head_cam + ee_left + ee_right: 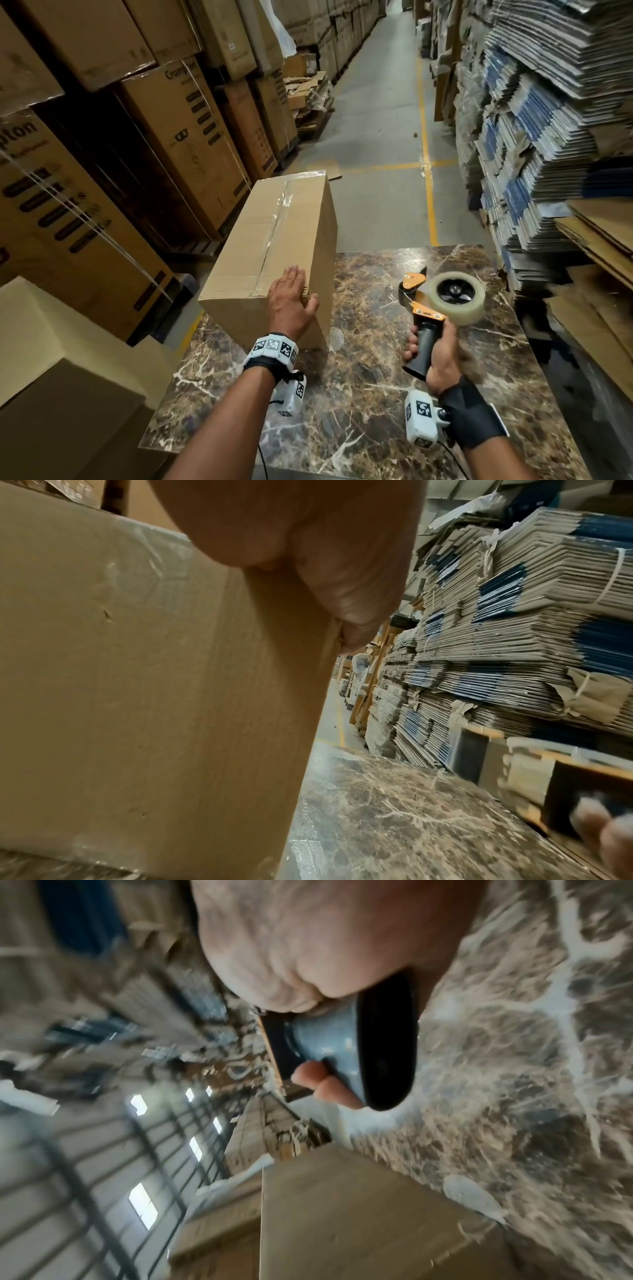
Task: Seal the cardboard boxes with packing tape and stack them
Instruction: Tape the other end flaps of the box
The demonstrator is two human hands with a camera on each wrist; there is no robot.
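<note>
A long plain cardboard box (274, 246) lies on the marble-patterned table (376, 394), clear tape running along its top seam. My left hand (291, 301) rests flat on the box's near right top corner, fingers straight, thumb over the edge; the left wrist view shows the box side (137, 696) close up. My right hand (435, 356) grips the black handle of an orange tape dispenser (442, 298) with a clear tape roll, held above the table to the right of the box. In the right wrist view, fingers wrap the handle (359, 1047).
Tall stacks of printed cartons (137, 137) line the left side. Bundles of flattened cardboard (548, 137) pile up on the right. Another plain box (51, 377) sits at lower left beside the table. A concrete aisle with yellow lines (424, 137) runs ahead.
</note>
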